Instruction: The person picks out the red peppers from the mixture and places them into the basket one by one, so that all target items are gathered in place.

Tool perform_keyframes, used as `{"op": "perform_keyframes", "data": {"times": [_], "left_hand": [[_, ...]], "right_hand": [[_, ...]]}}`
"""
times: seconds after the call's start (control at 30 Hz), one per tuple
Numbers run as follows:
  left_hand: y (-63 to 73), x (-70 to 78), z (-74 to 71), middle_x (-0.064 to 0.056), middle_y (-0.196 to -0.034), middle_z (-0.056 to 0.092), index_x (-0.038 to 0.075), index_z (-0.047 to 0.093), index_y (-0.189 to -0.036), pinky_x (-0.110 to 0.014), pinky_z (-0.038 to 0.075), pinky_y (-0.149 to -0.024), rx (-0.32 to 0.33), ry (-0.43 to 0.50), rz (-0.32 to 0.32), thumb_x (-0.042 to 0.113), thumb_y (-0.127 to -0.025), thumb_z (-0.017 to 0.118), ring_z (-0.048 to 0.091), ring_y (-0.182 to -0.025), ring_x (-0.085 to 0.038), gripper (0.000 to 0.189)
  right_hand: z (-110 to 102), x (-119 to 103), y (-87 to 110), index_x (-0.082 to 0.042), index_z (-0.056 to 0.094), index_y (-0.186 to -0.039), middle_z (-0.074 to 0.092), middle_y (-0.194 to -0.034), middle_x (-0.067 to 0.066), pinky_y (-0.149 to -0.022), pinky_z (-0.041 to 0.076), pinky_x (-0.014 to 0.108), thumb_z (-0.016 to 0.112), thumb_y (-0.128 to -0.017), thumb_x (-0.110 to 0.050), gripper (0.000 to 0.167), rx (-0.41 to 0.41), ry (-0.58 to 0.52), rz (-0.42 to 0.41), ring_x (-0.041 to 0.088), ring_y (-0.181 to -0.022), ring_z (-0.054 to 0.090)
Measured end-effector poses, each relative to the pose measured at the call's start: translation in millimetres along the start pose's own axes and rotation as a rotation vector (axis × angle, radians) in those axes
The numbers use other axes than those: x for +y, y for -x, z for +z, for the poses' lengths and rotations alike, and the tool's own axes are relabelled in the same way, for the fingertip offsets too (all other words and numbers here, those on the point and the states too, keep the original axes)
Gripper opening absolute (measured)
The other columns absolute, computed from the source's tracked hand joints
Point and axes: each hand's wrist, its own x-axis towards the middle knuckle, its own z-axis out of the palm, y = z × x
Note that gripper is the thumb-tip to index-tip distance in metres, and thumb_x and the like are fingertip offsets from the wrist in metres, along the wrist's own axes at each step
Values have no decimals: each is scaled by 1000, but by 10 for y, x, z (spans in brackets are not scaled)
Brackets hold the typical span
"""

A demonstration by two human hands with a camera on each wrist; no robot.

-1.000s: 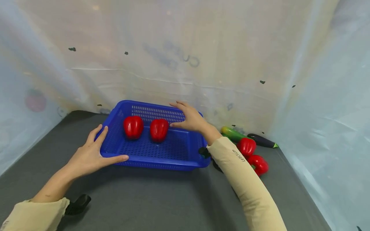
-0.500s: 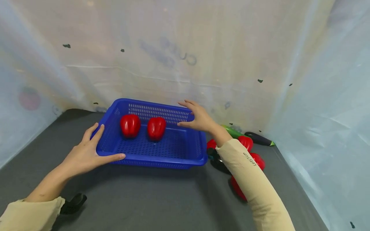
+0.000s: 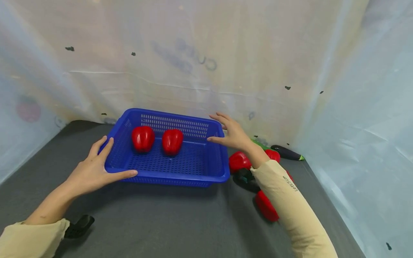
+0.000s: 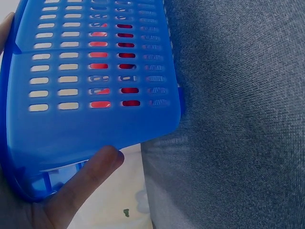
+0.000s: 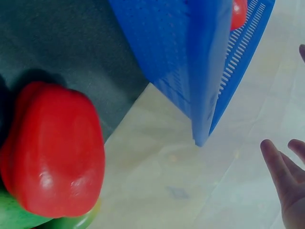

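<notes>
A blue plastic basket (image 3: 167, 176) with slotted walls stands on the grey table, with two red bell peppers inside, one on the left (image 3: 143, 139) and one nearer the middle (image 3: 172, 142). My left hand (image 3: 90, 175) holds the basket's left end, fingers at the side rim and thumb along the front. The left wrist view shows the slotted wall (image 4: 95, 126) close up, with a finger (image 4: 86, 183) against its corner. My right hand (image 3: 235, 135) is by the basket's right rim, fingers spread and holding nothing; the right wrist view shows its fingertips apart from the basket.
Right of the basket lie more red bell peppers, one close to it (image 3: 239, 162) and one nearer the front (image 3: 266, 206). Farther back are a dark eggplant (image 3: 286, 152) and a long green vegetable (image 3: 259, 144), partly behind the right arm. A pale plastic sheet (image 3: 180, 82) rises behind the table.
My right hand has moved right, from beside the middle pepper over the basket to the right rim. My left hand keeps its place on the basket; the head view has shifted slightly.
</notes>
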Motion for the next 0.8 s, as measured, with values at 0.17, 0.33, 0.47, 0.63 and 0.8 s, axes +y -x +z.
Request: {"op": "perform_keyframes", "data": {"times": [0.17, 0.33, 0.47, 0.63, 0.8], "left_hand": [[-1, -10, 2, -26, -157, -12, 6, -9, -152, -67, 45, -77, -2, 9, 6, 70, -75, 63, 42, -111, -65, 124], [9, -24, 3, -26, -157, -11, 6, -9, -152, -67, 45, -76, 2, 12, 8, 70, -75, 64, 41, -112, -65, 124], [2, -18, 9, -27, -157, -11, 6, -9, -152, -71, 42, -80, 1, 10, 4, 71, -75, 64, 38, -114, -66, 125], [-4, -20, 12, -27, -156, -12, 5, -9, -152, -72, 41, -81, -2, 9, 2, 70, -75, 64, 37, -115, -66, 125], [7, -10, 24, -28, -156, -10, 4, -8, -152, -72, 40, -82, 1, 8, 3, 70, -75, 64, 36, -116, -67, 125]], "right_hand": [[-28, 38, 86, -14, 38, -148, 27, -156, 16, -103, 42, 49, 75, -83, -28, 76, 34, 12, 5, 35, -136, 40], [-13, 100, 202, -15, 40, -147, 28, -156, 14, -103, 43, 49, 73, -85, -30, 72, 75, 10, 39, 32, -140, 33], [-9, 153, 315, -14, 41, -146, 28, -156, 14, -104, 41, 50, 71, -86, -27, 68, 138, -26, 82, 33, -140, 33], [17, 220, 430, -11, 44, -144, 31, -154, 16, -104, 41, 51, 70, -88, -24, 63, 217, -48, 107, 34, -140, 32], [97, 263, 562, -6, 44, -142, 30, -153, 21, -108, 33, 57, 67, -89, -24, 60, 259, -10, 206, 38, -141, 29]]}}
